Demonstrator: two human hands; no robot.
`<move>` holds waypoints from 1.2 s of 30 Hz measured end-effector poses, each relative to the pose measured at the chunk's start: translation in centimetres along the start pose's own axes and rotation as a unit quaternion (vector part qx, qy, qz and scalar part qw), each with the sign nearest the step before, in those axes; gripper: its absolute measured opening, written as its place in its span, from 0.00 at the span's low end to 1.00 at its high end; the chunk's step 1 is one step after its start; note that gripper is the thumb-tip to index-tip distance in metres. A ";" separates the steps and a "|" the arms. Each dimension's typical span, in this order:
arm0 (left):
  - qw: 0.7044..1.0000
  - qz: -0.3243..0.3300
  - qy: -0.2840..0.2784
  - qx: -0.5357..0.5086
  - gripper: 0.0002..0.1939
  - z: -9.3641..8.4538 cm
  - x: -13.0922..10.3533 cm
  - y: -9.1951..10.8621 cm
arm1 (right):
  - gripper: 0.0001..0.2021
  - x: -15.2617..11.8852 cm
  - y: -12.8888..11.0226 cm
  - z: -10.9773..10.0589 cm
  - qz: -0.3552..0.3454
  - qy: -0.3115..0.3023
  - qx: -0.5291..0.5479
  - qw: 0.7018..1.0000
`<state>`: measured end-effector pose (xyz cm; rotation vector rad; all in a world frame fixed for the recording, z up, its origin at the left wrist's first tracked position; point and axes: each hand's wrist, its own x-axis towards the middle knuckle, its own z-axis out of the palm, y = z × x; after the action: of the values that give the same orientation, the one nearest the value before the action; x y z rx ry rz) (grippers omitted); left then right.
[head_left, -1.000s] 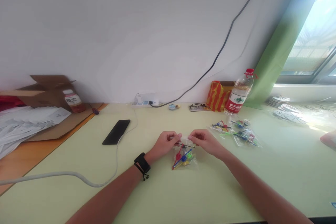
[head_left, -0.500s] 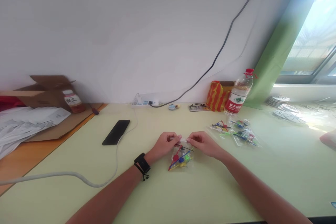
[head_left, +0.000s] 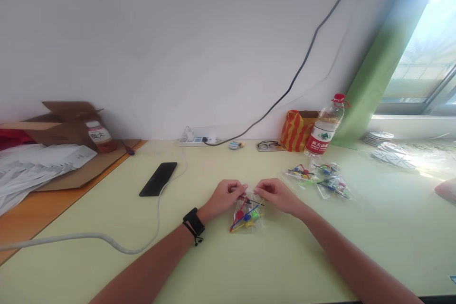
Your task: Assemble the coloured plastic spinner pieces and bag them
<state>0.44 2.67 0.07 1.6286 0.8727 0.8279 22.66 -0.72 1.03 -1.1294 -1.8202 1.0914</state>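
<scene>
A clear plastic bag (head_left: 247, 217) of small coloured plastic parts, red, blue, green, yellow and black, hangs between my hands just over the pale table (head_left: 228, 266). My left hand (head_left: 228, 196) pinches the bag's top edge at its left corner, thumb against curled fingers. At the right corner of the same edge, my right hand (head_left: 273, 194) grips it in a like pinch. Whether the bag's mouth is sealed I cannot tell. Off to the right of my right hand lie several similar filled bags (head_left: 333, 184).
A black phone (head_left: 158, 179) and a white cable (head_left: 107, 238) lie to the left. Along the wall stand a power strip (head_left: 199, 140), glasses (head_left: 268, 145), a striped bag (head_left: 295, 132) and a large water bottle (head_left: 324, 128). White discs (head_left: 392, 154) are stacked far right; a cardboard box (head_left: 71, 126) stands far left.
Both hands keep their pinch on the bag's top edge with hardly any movement. The whole view has shifted very slightly.
</scene>
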 end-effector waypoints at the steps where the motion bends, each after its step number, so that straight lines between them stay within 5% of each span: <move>1: 1.000 0.000 0.000 0.003 0.23 0.0 0.0 0.0 | 0.21 0.0 -0.1 0.0 -0.001 0.000 0.001 1.000; 36: 0.995 0.034 0.000 0.094 0.24 0.0 -0.1 -0.6 | 0.21 0.0 -0.1 0.3 0.003 -0.002 -0.021 1.000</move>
<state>0.31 2.68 -0.57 1.8301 0.9220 0.8122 22.38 -0.84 1.00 -1.1588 -1.8525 1.0645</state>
